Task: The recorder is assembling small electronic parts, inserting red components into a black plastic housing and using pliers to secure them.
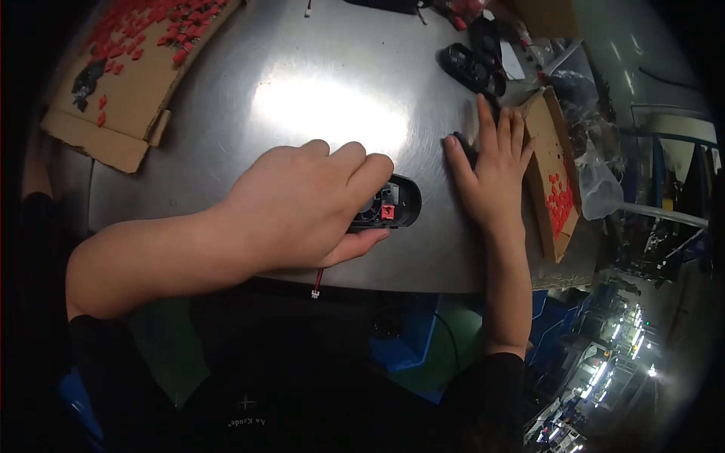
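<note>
My left hand is closed around a black oval plastic housing at the middle of the table, thumb along its near side. Its right end shows past my fingers, with a small red block set inside. From under the hand, a thin red and dark wire with a white connector hangs over the table's near edge. Farther right, my right hand has its fingers stretched out and spread. Beside its thumb and partly under it is a dark part; the fingers hide most of it.
A cardboard tray with many red pieces lies at the far left of the metal table. At the right stands a cardboard box holding small red pieces. Black housings and clear plastic bags crowd the back right.
</note>
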`<action>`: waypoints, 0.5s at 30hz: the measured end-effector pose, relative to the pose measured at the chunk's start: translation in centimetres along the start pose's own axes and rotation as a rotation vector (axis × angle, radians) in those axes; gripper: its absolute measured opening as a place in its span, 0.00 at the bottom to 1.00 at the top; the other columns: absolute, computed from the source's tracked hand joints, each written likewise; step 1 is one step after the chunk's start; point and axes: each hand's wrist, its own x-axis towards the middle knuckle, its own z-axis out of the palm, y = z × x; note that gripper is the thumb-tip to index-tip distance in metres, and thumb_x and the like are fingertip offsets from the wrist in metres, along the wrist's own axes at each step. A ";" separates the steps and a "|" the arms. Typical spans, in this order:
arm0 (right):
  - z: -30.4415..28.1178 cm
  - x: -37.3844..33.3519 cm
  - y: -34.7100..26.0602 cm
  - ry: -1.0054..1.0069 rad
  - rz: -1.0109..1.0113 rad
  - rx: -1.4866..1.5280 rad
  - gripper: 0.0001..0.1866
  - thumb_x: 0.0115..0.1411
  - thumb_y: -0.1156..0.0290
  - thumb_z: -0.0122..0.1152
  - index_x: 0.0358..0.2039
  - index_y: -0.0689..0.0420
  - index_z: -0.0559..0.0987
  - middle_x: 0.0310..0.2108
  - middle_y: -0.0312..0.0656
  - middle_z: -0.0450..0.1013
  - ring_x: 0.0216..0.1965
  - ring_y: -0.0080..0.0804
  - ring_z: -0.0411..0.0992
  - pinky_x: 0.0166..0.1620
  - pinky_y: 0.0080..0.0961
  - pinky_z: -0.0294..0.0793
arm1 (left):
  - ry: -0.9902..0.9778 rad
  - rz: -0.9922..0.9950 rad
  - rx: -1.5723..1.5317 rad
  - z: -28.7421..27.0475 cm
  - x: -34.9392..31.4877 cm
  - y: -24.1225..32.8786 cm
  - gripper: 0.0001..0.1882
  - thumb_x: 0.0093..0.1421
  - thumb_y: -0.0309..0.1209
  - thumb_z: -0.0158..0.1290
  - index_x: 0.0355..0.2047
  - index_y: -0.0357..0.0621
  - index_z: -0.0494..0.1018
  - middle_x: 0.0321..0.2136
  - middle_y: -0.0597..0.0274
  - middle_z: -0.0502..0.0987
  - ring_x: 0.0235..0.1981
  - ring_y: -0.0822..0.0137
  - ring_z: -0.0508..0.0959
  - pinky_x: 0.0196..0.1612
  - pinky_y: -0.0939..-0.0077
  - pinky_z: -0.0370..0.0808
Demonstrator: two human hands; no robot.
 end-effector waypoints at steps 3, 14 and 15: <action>-0.9 -0.1 -0.1 -0.004 -0.062 -0.120 0.37 0.66 0.45 0.61 0.71 0.47 0.68 0.68 0.61 0.61 0.72 0.58 0.57 0.72 0.63 0.47 | 0.018 -0.006 0.022 0.5 -0.2 0.3 0.26 0.60 0.51 0.62 0.44 0.42 0.70 0.32 0.57 0.75 0.29 0.57 0.80 0.28 0.65 0.78; -2.5 0.6 3.3 -0.130 -0.348 0.358 0.70 0.41 0.31 0.77 0.76 0.57 0.58 0.68 0.56 0.64 0.68 0.54 0.62 0.70 0.45 0.59 | 0.079 -0.002 0.000 0.9 -0.1 -0.3 0.26 0.60 0.51 0.62 0.43 0.43 0.70 0.31 0.56 0.76 0.28 0.58 0.81 0.28 0.66 0.79; -2.3 0.6 3.3 -0.055 -0.389 0.262 0.63 0.45 0.37 0.79 0.74 0.59 0.62 0.59 0.53 0.69 0.60 0.47 0.70 0.62 0.39 0.69 | 0.081 0.010 0.014 0.8 -0.1 -0.3 0.26 0.60 0.51 0.63 0.43 0.43 0.70 0.30 0.56 0.76 0.28 0.58 0.81 0.28 0.66 0.79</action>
